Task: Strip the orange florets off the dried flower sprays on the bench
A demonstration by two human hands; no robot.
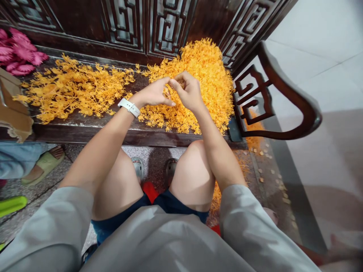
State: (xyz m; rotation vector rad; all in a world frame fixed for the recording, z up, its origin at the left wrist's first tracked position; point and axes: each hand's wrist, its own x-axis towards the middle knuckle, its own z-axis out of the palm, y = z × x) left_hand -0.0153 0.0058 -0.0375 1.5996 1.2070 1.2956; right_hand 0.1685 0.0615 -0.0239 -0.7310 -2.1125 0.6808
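**Hands Drawn Together Over Orange Sprigs**

Loose orange sprigs (204,83) are heaped on a dark wooden bench (85,130), against its carved back (170,26). Above the heap, the left hand (151,94) and right hand (187,92) are held close, fingertips (172,84) narrowed and nearly meeting; whether anything is held between them cannot be told. Pink sprigs (19,53) and cardboard (13,109) are placed further left.

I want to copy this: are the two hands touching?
Touching. The head view shows the left hand and right hand meeting at their fingertips.
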